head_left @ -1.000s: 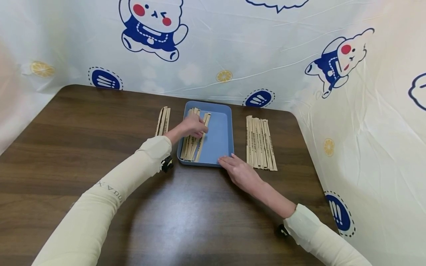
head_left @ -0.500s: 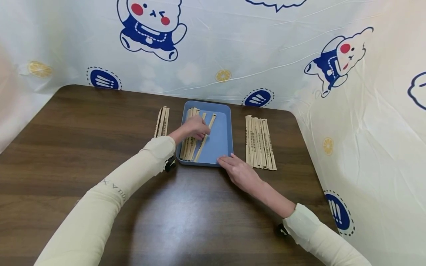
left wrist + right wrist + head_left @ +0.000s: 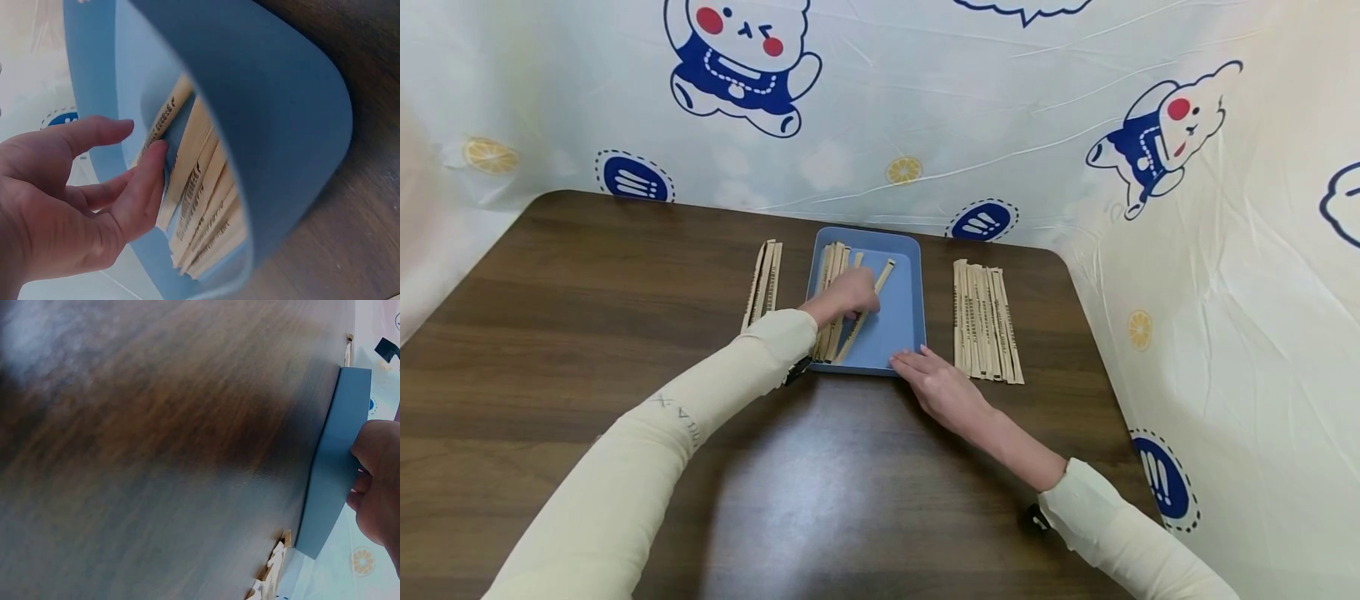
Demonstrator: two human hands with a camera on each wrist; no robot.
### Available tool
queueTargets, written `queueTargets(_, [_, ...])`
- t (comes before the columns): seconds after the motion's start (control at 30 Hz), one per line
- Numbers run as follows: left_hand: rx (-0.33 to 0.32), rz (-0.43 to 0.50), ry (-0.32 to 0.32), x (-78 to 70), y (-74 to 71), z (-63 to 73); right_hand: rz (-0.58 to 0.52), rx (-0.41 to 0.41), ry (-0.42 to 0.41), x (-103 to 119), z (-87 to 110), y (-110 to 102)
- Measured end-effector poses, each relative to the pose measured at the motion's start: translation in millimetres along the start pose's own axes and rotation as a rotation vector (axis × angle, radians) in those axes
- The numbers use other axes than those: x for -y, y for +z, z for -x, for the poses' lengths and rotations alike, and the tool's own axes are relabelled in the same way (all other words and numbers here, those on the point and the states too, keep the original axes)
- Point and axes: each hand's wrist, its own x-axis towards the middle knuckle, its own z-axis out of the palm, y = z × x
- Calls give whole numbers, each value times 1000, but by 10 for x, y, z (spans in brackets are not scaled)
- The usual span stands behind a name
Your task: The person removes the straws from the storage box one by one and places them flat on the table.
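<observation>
Left hand (image 3: 852, 292): thumb and fingertips apart, slanted stick (image 3: 164, 115) between, inside blue tray (image 3: 901, 308). Light fingertip pinch probably suited. Right hand (image 3: 936, 385) rested at tray corner, nearer and right of that grip; couldn't tell if clamped. Packed sticks (image 3: 833, 260) crowded grip's left; left pile (image 3: 763, 279), right pile (image 3: 985, 325) lay outside.

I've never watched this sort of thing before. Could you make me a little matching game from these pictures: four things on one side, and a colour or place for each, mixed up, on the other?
Column one:
1. Tray
2. Left hand
3. Right hand
4. Larger outside row of sticks

Column two:
A. At the tray's near right corner
B. On the table, to the tray's right
C. Blue
D. Over the tray's inside

Right pairs: 1-C, 2-D, 3-A, 4-B
</observation>
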Motion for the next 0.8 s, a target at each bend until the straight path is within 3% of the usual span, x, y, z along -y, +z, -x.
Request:
queueTargets(0.23, [-4,-140,-12,-75,99,-53,-6,16,11,3,-4,-7])
queueTargets(0.5, [10,-123,-14,-97,132,-53,-2,29,17,5,-6,-17])
queueTargets(0.6, [22,-15,-1,-71,91,-26,1,22,14,5,-6,-8])
queueTargets(0.8, [24,328,27,-1,-55,41,12,17,14,6,-7,-1])
